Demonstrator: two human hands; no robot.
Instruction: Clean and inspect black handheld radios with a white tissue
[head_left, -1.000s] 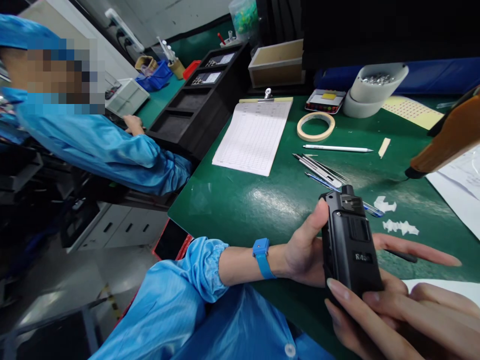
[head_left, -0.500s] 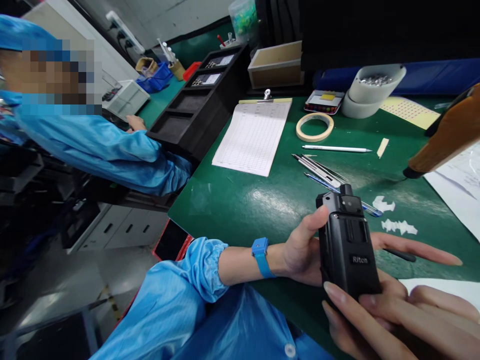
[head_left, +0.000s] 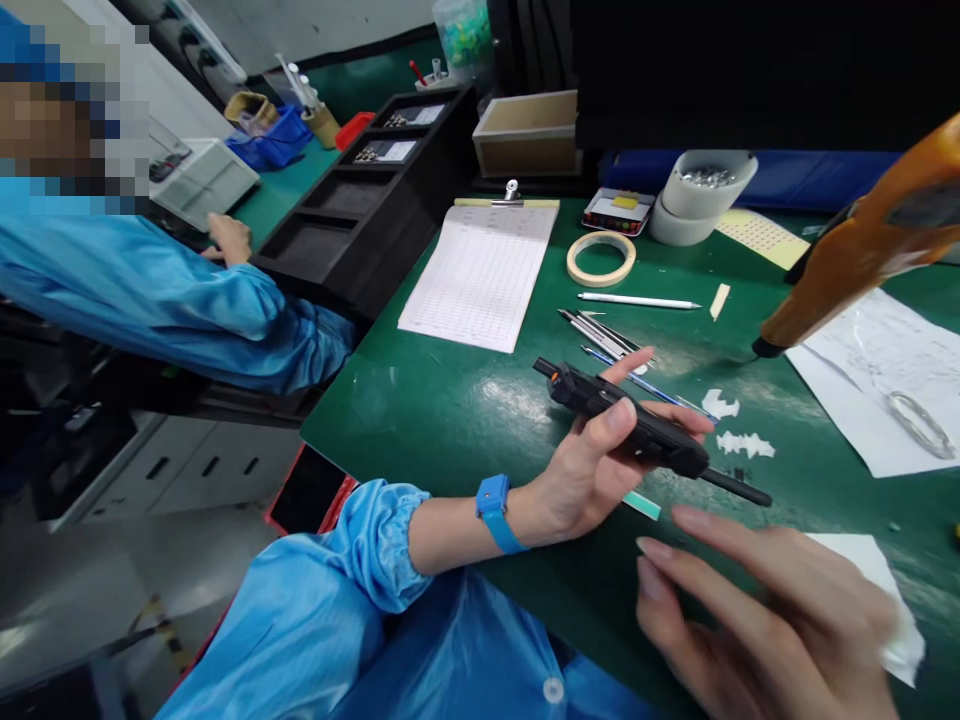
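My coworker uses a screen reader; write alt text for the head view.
A person's bare left hand, with a blue wrist strap, holds a black handheld device above a green tabletop; the bare right hand hovers apart. Beyond lie white clipped papers and a beige tape roll.

The sleeve (head_left: 300,600) is shiny bright-blue cloth, creased, ending in a gathered cuff (head_left: 401,540) well short of the left fingers (head_left: 611,425). Between cuff and fingers sits a blue wristband (head_left: 501,528) with a squarish blue clasp (head_left: 493,494). Lower than the fingers, the blue front (head_left: 472,640) bears a round, pale button (head_left: 553,690).
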